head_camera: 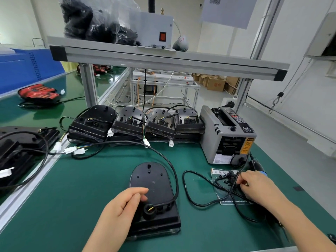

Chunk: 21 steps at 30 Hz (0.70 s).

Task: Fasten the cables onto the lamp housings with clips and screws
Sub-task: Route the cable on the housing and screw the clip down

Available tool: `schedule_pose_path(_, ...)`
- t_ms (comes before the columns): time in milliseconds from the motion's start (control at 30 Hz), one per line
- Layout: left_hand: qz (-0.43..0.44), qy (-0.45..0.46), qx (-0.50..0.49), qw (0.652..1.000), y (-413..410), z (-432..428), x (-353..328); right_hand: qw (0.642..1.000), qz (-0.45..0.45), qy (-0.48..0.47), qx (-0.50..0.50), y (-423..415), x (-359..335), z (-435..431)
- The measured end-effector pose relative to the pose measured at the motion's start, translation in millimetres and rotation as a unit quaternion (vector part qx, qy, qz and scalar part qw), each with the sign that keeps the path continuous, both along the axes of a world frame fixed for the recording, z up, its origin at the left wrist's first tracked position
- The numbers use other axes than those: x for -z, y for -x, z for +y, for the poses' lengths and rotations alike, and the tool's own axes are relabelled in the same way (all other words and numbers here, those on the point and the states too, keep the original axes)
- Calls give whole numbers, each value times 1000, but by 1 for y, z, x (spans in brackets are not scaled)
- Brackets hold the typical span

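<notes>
A black lamp housing (154,180) lies back-up on the green mat in front of me. Its black cable (169,161) loops from the socket at its near end around the right side and off to the left. My left hand (121,208) rests on the housing's left side with the thumb and fingers curled together near the socket. My right hand (254,186) reaches into a clear bag of small black clips (227,179) and pinches something small there; what it pinches is too small to tell.
A row of several black housings (134,122) with white connectors stands behind. A grey tape dispenser (227,135) sits at the right. An electric screwdriver (257,165) and its cord (198,202) lie by my right hand. More housings (20,148) lie left; an aluminium shelf (163,59) hangs overhead.
</notes>
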<state>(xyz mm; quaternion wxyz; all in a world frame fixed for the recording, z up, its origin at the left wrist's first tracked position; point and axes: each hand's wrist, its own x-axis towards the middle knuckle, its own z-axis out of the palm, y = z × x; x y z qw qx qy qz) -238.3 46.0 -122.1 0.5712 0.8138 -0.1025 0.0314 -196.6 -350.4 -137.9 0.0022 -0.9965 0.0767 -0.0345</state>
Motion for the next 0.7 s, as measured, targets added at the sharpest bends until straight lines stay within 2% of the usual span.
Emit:
schedule_pose_path(467, -7, 11, 4, 1000, -5, 3, 3, 996, 48, -60, -43, 6, -12, -2)
schedule_pose_path(700, -2, 9, 3, 1000, -3, 2, 2, 997, 69, -18, -29, 6, -16, 2)
